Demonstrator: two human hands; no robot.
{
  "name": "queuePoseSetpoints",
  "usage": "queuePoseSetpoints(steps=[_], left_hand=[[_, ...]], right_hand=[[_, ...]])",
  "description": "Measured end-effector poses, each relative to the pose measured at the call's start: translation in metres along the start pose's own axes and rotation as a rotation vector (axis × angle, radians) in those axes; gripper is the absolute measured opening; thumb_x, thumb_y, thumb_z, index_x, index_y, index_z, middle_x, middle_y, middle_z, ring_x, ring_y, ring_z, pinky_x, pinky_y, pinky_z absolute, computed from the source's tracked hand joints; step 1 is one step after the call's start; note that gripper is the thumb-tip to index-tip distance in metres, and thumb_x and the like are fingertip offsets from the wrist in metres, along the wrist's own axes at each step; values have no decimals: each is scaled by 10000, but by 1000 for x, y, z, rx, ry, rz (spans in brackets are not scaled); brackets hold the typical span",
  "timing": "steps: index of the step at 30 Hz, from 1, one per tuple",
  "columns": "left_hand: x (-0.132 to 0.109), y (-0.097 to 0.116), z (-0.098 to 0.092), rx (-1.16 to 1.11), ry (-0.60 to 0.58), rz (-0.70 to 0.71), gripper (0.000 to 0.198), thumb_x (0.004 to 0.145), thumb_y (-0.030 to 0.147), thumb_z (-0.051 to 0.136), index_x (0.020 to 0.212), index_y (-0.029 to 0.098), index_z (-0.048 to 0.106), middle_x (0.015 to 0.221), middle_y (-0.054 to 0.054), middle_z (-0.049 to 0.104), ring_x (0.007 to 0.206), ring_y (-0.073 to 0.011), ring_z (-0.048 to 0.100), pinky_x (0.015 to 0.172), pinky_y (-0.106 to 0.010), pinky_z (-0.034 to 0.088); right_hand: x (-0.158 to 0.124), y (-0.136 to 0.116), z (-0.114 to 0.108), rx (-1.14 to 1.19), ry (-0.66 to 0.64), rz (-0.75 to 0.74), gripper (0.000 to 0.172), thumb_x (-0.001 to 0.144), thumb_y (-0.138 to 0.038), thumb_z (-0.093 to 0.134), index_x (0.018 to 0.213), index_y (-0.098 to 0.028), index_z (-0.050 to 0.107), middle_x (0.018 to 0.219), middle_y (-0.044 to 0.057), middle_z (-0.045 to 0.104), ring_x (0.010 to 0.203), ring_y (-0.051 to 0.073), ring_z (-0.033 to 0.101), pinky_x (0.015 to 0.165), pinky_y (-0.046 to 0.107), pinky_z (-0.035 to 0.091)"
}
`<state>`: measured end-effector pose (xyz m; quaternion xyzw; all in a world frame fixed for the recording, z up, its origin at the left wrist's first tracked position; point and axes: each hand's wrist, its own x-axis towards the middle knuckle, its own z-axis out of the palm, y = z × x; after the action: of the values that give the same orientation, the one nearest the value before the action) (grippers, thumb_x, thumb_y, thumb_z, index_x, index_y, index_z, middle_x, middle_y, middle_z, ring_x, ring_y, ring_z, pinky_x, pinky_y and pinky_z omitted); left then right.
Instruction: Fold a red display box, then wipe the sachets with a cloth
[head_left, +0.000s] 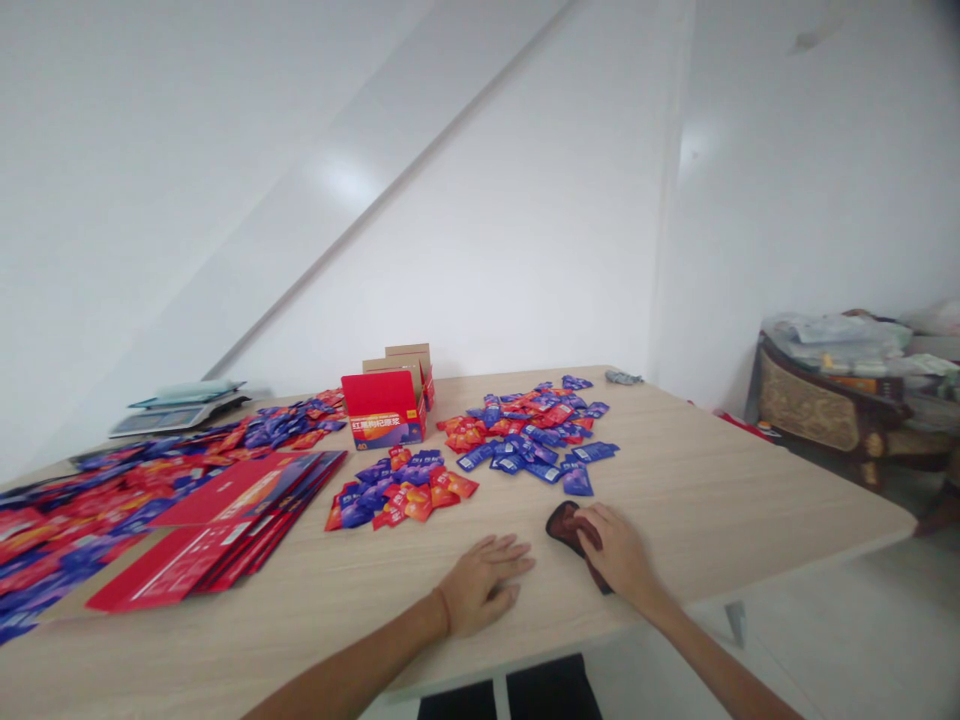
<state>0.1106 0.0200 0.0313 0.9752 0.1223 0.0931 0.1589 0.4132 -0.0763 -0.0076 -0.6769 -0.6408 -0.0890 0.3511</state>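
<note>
My left hand (pixel 486 588) lies on the table with its fingers stretched out, holding nothing. To its right, my right hand (pixel 616 552) has its fingers bent over a long dark brown and black object (pixel 564 522), rounded at its far end. The object rests on the tabletop, and my fingers hide part of it, so its kind is unclear. Beyond my hands lie a small pile of red and purple sachets (pixel 405 488) and a larger pile of sachets (pixel 525 430). An open red box (pixel 384 418) stands upright behind the small pile.
Flattened red cartons (pixel 217 520) are stacked at the left, beside a spread of many sachets (pixel 97 520). A scale (pixel 169 415) sits at the back left. The table's (pixel 720 520) right edge is near a patterned chair (pixel 810 400) piled with bags.
</note>
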Motion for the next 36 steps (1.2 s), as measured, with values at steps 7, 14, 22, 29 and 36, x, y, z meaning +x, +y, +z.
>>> queuePoseSetpoints(steps=[7, 14, 22, 29, 36], left_hand=[[1, -2, -2, -15, -18, 20, 587, 974, 388, 501, 1559, 385, 449, 1643, 8, 407, 1540, -301, 333, 1244, -563, 266], [0, -2, -3, -7, -26, 3, 573, 982, 392, 512, 1553, 384, 457, 1640, 2, 412, 1543, -292, 329, 1247, -563, 257], [0, -2, -2, -8, -15, 9, 584, 966, 375, 526, 1546, 395, 462, 1638, 12, 415, 1538, -296, 340, 1241, -567, 270], [0, 2, -4, -6, -14, 7, 573, 970, 391, 513, 1542, 385, 474, 1634, -1, 422, 1530, -307, 353, 1232, -577, 286], [1, -1, -2, -4, -10, 13, 582, 966, 363, 505, 1546, 388, 466, 1642, 11, 401, 1535, -298, 343, 1242, -568, 276]], right_hand=[[-1, 2, 2, 12, -11, 0, 260, 942, -210, 520, 1111, -237, 715, 1105, 85, 717, 1064, 263, 650, 959, 389, 485], [-1, 2, 2, 11, -4, -14, 248, 951, -207, 515, 1096, -227, 715, 1113, 85, 714, 1062, 257, 643, 962, 385, 482], [-1, 2, 1, 11, -17, -2, 258, 943, -211, 524, 1114, -235, 716, 1124, 86, 714, 1089, 266, 640, 975, 390, 477], [-1, 4, 4, 17, -20, 1, 264, 929, -211, 527, 1113, -231, 715, 1151, 91, 710, 1087, 271, 634, 982, 403, 471], [0, 1, 1, 22, -23, 10, 254, 924, -212, 529, 1099, -242, 712, 1126, 85, 715, 1074, 271, 641, 962, 398, 479]])
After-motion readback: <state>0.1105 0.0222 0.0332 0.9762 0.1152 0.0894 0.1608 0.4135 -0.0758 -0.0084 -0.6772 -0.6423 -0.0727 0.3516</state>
